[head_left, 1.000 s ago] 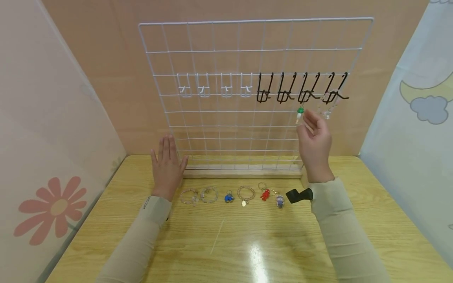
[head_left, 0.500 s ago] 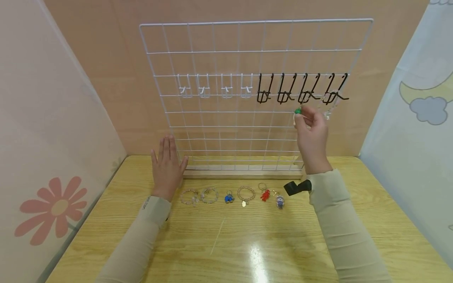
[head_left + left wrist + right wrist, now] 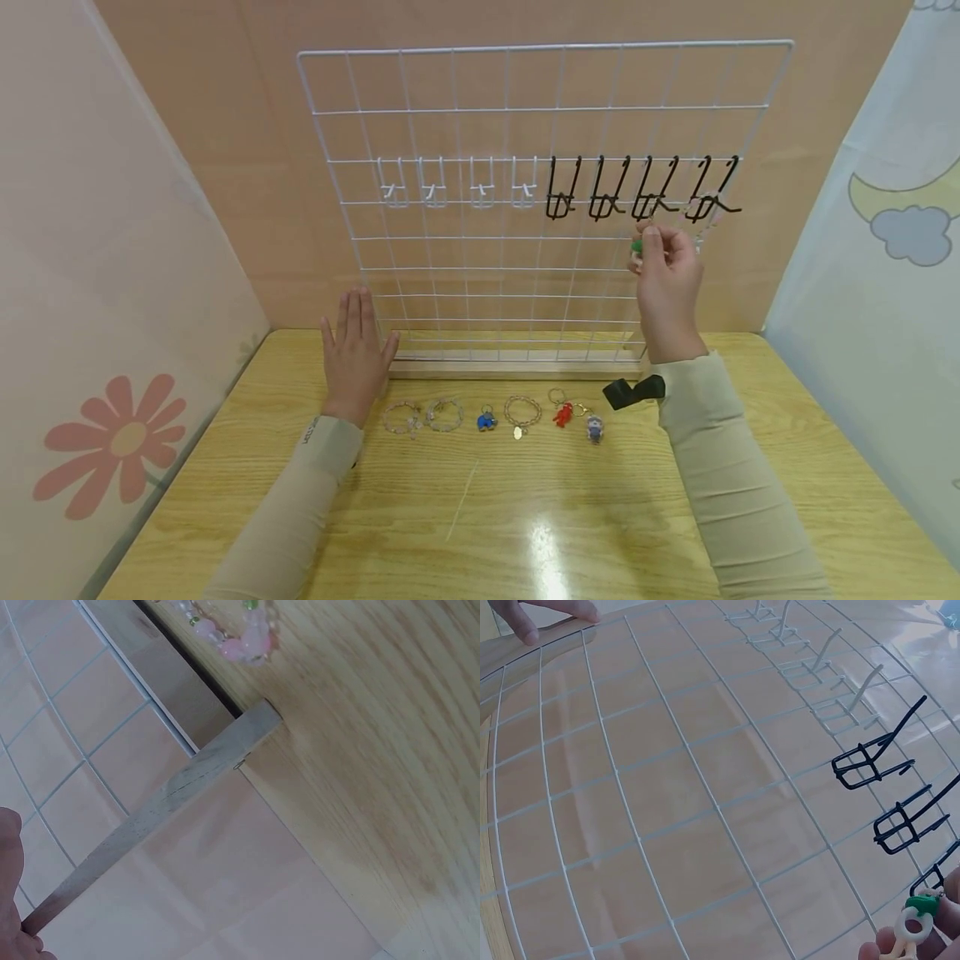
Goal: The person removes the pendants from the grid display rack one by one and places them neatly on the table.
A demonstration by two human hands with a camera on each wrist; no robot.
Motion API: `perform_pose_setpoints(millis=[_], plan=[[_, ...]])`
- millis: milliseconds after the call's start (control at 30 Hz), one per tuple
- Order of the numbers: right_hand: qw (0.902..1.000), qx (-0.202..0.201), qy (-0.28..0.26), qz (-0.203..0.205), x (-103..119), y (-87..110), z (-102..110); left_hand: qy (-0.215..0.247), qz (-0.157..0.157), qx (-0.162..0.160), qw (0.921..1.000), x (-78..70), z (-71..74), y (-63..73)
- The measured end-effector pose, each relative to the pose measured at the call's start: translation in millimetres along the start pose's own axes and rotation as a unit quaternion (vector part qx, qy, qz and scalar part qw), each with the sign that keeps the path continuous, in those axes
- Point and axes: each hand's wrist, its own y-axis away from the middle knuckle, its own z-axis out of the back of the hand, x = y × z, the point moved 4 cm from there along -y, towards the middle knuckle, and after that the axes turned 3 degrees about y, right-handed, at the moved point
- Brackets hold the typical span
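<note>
My right hand (image 3: 669,287) pinches a small figure keychain (image 3: 915,921) with a green top and pale body, just under the third black hook (image 3: 654,202). Fingers cover part of the keychain, and I cannot tell whether its ring is on the hook. A beaded bracelet (image 3: 716,218) hangs from the rightmost black hook (image 3: 705,206), partly behind that hand. At the left end of the white wire grid (image 3: 480,237), my left hand (image 3: 354,360) rests with straight fingers on the wooden foot (image 3: 161,802) of the stand.
On the table (image 3: 420,517) before the grid lie a pink bracelet (image 3: 401,417), a pale bracelet (image 3: 444,414), a blue figure keychain (image 3: 487,419), a bracelet with gold charm (image 3: 522,411), a red bear keychain (image 3: 563,414) and a doll keychain (image 3: 595,428). White hooks (image 3: 482,194) line the grid's left half.
My right hand was beside the hanging keychain, then took its green top, and now pinches it higher, near the hook. The left hand has stayed in place.
</note>
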Motion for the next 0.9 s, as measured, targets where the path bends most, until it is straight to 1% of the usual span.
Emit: perform_pose_setpoints(millis=[100,167,233,367,533,600,900], plan=[[0.9989,-0.001,-0.046,0.009,2,0.6,0,0.001,0.000,-0.002,1.0000,0.0,0.0,0.2],[0.9978,0.000,-0.066,0.011,3,1.3,0,0.002,-0.001,-0.004,1.0000,0.2,-0.1,0.4],[0.9972,-0.001,-0.074,0.011,4,1.7,1,0.002,-0.001,-0.005,1.0000,0.2,-0.2,0.6],[0.9971,-0.005,-0.074,0.015,6,2.0,2,0.005,-0.001,-0.009,0.9999,-0.1,-0.3,0.2],[0.9954,-0.013,-0.090,0.031,9,2.5,2,0.013,-0.003,-0.014,0.9998,-0.9,0.2,-0.5],[0.9950,-0.016,-0.091,0.037,9,3.0,1,0.016,-0.002,-0.011,0.9998,-1.2,0.4,-0.5],[0.9947,-0.040,-0.074,0.060,12,7.4,4,0.008,-0.001,-0.007,0.9999,0.3,-1.9,-0.9]])
